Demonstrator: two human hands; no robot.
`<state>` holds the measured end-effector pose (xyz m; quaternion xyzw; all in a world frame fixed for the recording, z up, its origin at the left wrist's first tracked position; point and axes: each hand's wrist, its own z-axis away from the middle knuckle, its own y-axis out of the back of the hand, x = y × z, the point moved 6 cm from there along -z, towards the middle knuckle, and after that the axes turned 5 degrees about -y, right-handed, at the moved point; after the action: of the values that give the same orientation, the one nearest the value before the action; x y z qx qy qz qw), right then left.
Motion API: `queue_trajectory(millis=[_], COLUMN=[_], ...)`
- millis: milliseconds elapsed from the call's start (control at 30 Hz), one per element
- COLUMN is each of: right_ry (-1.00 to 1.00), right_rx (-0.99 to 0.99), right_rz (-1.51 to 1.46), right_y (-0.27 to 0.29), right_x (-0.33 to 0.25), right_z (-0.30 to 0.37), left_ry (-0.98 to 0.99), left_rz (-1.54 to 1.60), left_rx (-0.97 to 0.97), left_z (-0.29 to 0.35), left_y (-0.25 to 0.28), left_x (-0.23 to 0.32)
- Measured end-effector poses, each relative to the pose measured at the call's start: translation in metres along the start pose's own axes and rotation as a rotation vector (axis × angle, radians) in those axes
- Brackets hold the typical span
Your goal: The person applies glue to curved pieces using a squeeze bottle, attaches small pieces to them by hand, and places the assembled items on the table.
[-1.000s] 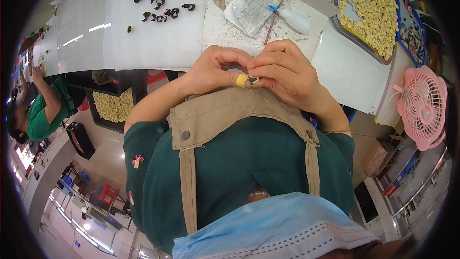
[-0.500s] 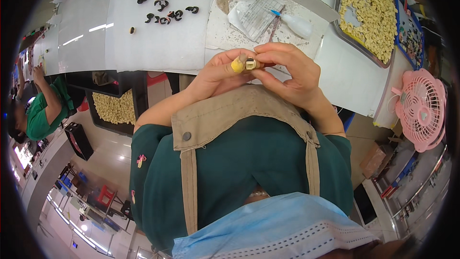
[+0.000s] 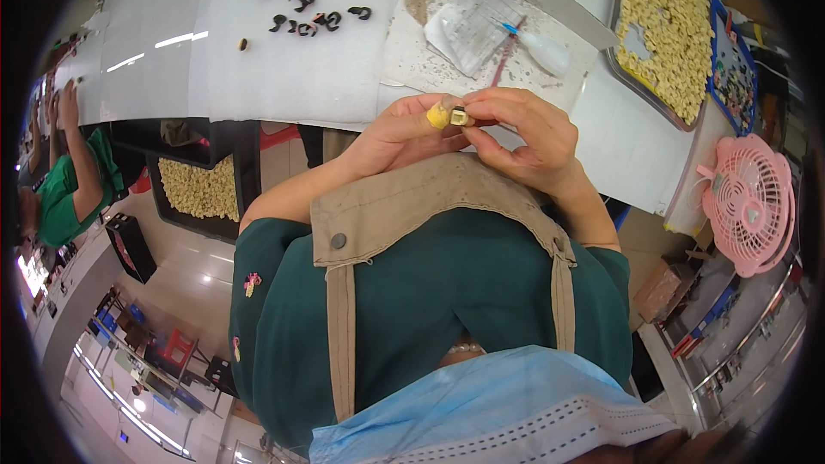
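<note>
Close in front of my apron, both hands meet over a small cream-yellow block with a black part on its top edge [image 3: 460, 118]. My left hand [image 3: 397, 131] pinches it from the left, its thumb wrapped in a yellow covering. My right hand [image 3: 534, 136] grips the same piece from the right, thumb and fingertips pressed together on it. Fingers hide part of the piece. Beyond the hands, on the white table, lie a stained white board [image 3: 412, 60], folded printed papers [image 3: 473, 21] and a squeeze bottle with a blue tip [image 3: 546, 55].
Several black curved pieces [image 3: 302, 0] lie scattered at the far left, one small piece [image 3: 243, 45] apart from them. A tray of cream pieces [image 3: 614, 56] and a blue tray [image 3: 712, 77] stand right, above a pink fan [image 3: 749, 204]. Another black tray [image 3: 168, 210] sits lower left, near a co-worker in green [image 3: 69, 215].
The block has turned slightly between my fingertips and moved a little to the right. The whole view has shifted slightly. The co-worker's arms have moved at the far left.
</note>
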<state>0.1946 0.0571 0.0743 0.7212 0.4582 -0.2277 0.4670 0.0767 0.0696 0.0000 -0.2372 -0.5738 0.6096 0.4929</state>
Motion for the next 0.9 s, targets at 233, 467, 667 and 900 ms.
queue_trajectory(millis=[233,467,667,900], right_ry=[0.052,-0.14,-0.145,-0.173], right_rx=[0.001,0.037,0.038,0.071], right_rz=[0.035,0.021,0.036,0.011], right_y=[-0.012,0.003,0.002,0.006], right_x=[-0.001,0.013,0.019,0.021], right_z=[-0.004,-0.003,0.003,0.01], left_ry=[-0.063,-1.033,-0.966,-1.115], left_rz=[-0.012,-1.984,-2.434,-2.254], left_rx=[0.029,0.74,1.236,0.828], left_z=[0.005,0.083,0.117,0.069], left_y=[-0.001,0.03,0.062,0.042], left_x=[0.011,0.127,0.171,0.166])
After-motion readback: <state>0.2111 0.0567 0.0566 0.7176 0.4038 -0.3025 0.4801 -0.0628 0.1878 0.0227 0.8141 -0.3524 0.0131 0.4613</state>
